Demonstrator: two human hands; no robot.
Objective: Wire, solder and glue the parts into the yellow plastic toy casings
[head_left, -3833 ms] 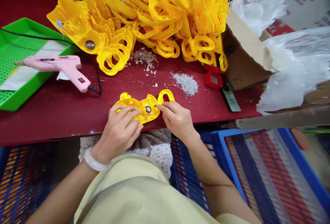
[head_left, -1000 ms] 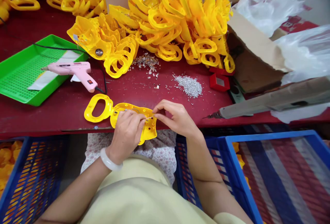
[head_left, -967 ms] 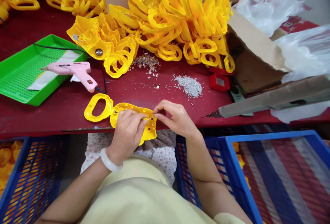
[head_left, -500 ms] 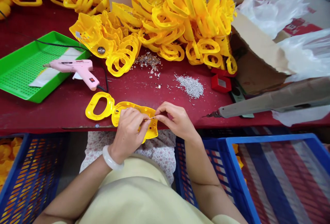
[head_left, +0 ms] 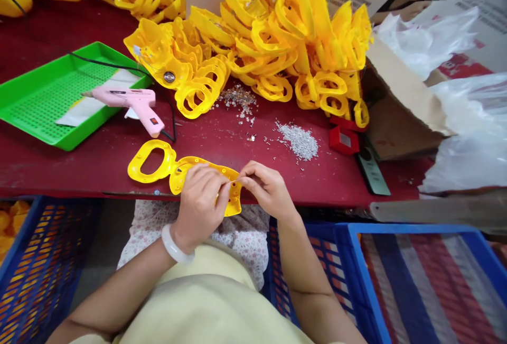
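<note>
A yellow plastic shell (head_left: 177, 179) with a loop-shaped handle end lies at the table's front edge, its hollow inside facing up. My left hand (head_left: 203, 196) is closed over its middle and hides much of it. Between my two hands runs a thin wire (head_left: 234, 180), its left part pinched by my left thumb and fingers. My right hand (head_left: 266, 188) pinches the other end between thumb and forefinger, just above the shell's right end. What lies under my left palm is hidden.
A pink glue gun (head_left: 132, 102) rests against a green tray (head_left: 69, 140). Behind are piled yellow shells (head_left: 273, 43), small clear pieces (head_left: 240, 98) and silver screws (head_left: 299, 142). A grey tool (head_left: 435, 210) lies right, above a blue crate (head_left: 356, 259).
The camera view has shifted. The grey tool at the right now appears lower, below the table edge. Both hands keep their pinch on the wire, almost unmoved.
</note>
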